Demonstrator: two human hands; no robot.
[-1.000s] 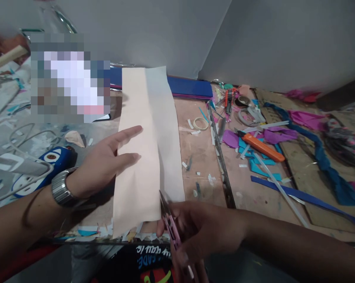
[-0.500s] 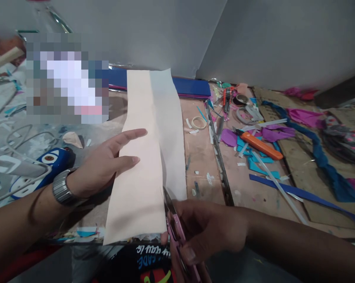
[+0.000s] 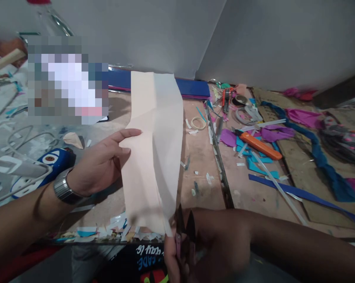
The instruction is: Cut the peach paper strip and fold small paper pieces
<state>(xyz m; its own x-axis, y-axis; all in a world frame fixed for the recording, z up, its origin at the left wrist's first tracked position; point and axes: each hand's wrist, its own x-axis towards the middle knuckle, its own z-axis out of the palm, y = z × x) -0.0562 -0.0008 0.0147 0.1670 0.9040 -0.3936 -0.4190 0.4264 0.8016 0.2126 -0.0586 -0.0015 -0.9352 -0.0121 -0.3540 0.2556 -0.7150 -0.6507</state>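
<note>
A long cream sheet (image 3: 140,165), paper or cloth, lies lengthwise before me; a paler layer (image 3: 168,129) spreads along its right side. My left hand (image 3: 102,159) grips the sheet's left edge, thumb and fingertips on top, the other fingers partly hidden beneath. Low on the right, my right hand (image 3: 221,243) is closed around pink-handled scissors (image 3: 185,236). Their blades stand apart and point away from me, just right of the sheet's near corner. That corner is bent into a narrow strip by my right fingers; whether they pinch it I cannot tell.
Right of the sheet lie a tape roll (image 3: 198,123), an orange utility knife (image 3: 261,145), a blue ribbon (image 3: 307,195) and coloured scraps. A blue box (image 3: 193,89) sits behind the sheet. On the left is a blue-and-white glue gun (image 3: 56,157) with its cable. Paper scraps line the front edge.
The scissors have moved right, off the sheet's edge, and their blades have spread. My left hand has shifted slightly left and curled onto the sheet's edge. The sheet's near end has swung right.
</note>
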